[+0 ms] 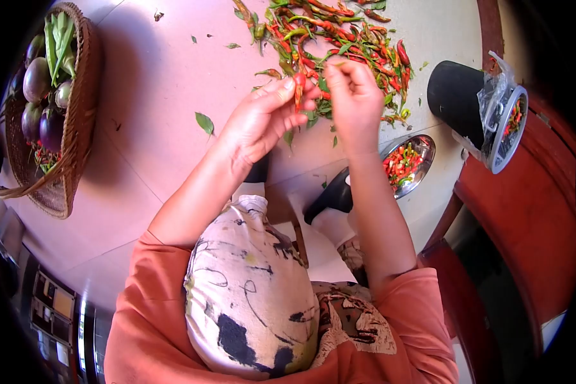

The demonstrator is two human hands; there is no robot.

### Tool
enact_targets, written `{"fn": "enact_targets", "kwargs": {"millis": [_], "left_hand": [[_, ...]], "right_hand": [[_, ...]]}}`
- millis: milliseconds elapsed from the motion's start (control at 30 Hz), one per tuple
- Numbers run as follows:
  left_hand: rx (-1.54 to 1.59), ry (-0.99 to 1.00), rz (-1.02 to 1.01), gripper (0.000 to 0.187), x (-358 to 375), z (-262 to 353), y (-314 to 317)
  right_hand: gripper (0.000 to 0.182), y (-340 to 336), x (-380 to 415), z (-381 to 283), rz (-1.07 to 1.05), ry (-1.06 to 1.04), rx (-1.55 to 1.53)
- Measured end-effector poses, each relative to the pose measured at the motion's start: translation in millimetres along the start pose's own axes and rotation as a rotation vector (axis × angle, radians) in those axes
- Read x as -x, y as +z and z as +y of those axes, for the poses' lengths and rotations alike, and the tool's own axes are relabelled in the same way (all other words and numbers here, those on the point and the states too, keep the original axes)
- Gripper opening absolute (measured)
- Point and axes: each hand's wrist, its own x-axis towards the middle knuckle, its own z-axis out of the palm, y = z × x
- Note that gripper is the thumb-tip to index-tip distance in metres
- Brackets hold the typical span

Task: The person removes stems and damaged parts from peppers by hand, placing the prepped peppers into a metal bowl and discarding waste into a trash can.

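Between the thumb and fingers of my left hand (pixel 253 125) is a red chili pepper (pixel 299 93), held upright. My right hand (pixel 357 109) is raised just to the right of it, thumb and fingers pinched together. What that pinch holds, if anything, I cannot make out. Beyond both hands spreads a pile of red and green chili peppers (pixel 326 27) mixed with leaves on the pale floor. A metal bowl (pixel 427 148) of loose red and green chilies sits to the right of my right forearm.
On the left stands a woven basket (pixel 83 96) with eggplants (pixel 37 80), long green pods (pixel 59 41) and small chilies. A black bucket (pixel 454 93) with a plastic bag at its rim is on the right, near a red wooden chair (pixel 525 217). One leaf (pixel 204 123) lies apart.
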Motion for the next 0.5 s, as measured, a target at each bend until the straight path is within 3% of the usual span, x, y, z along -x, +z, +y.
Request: {"fn": "enact_targets", "kwargs": {"millis": [33,100,200,333,500], "left_hand": [[0.040,0.073,0.040,0.023,-1.3,-0.3,-0.4],[-0.013,0.094,-0.025,0.021,-3.8,-1.1,-16.6],[0.032,0.119,-0.189,0.020,-6.5,-4.4,-21.0],[-0.072,0.143,-0.046,0.019,-3.9,-3.8,-12.2],[-0.193,0.120,0.038,0.019,0.8,0.7,-9.5]], "right_hand": [[0.011,-6.7,-1.8,-3.8,-0.052,0.278,-0.229],[0.014,-16.9,1.7,3.9,-0.177,0.529,-0.555],[0.016,-11.2,16.0,5.8,-0.234,0.481,-0.741],[0.016,5.7,25.5,1.8,-0.194,0.310,-0.546],[0.011,3.7,30.1,10.6,-0.180,0.270,-0.346]]}}
